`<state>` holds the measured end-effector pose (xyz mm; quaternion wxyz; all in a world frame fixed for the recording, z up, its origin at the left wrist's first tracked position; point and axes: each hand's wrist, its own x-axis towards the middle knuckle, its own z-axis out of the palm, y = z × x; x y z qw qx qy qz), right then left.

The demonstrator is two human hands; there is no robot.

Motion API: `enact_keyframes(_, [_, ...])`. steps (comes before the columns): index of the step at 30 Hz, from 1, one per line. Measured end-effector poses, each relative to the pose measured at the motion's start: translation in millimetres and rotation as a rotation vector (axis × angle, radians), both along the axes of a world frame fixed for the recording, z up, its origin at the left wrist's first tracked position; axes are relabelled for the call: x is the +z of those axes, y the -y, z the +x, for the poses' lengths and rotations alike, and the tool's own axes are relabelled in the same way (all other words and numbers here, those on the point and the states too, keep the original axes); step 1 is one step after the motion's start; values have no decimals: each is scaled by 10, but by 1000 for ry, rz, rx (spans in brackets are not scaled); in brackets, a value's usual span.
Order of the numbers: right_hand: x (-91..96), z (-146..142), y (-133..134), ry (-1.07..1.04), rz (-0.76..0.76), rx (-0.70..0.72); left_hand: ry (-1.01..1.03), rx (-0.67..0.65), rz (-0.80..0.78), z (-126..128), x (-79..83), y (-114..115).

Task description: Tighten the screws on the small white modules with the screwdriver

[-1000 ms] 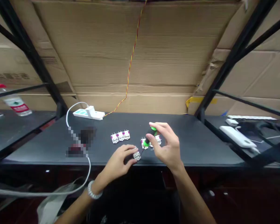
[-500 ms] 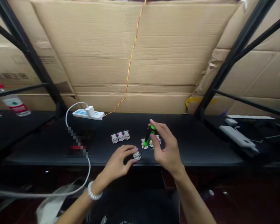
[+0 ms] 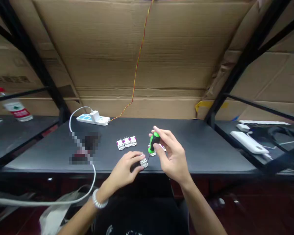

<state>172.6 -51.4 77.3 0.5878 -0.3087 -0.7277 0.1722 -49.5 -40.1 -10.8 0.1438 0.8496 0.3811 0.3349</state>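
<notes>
A beaded bracelet [image 3: 98,199] is sitting on the wrist nearest me. Ahead of it, the left hand [image 3: 126,168] is resting on the front edge of the black desk [image 3: 210,153], its fingertips pinching a small white part [image 3: 143,162] down on the surface. That hand and the part are lying just where they were a second ago.

To the right of it, the right hand [image 3: 172,156] is gripping a screwdriver [image 3: 154,143] by its green-and-black handle, thumb and fingers closed around it. The handle is now standing nearly upright and a little further left, where before it was leaning away to the right. The thin shaft is pointing down at the part, though I cannot tell whether the tip is touching it.

Just behind the screwdriver, what look like more loose parts [image 3: 163,148] are half hidden by the fingers. To the left of them, a row of three parts [image 3: 126,142] is sitting unmoved. Further back, a power strip [image 3: 93,119] is lying near the desk's rear edge, with a white cable [image 3: 71,125] looping forward from it. A red-and-yellow wire [image 3: 137,62] is hanging down the cardboard [image 3: 186,49] behind.
</notes>
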Motion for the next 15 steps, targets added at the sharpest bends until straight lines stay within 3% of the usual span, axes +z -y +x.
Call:
enact_keyframes(2, [19,-6,6,28,34,-19,-1,1,1,1,2,1])
enact_keyframes(7, [40,-59,-38,34,173,-255,0,10,4,-2,-7,2])
enact_keyframes(12, [51,3,-37,93,78,-121,-7,12,13,1,-14,4])
enact_keyframes(15, [46,24,-52,95,99,-158,-10,11,15,3,-7,10])
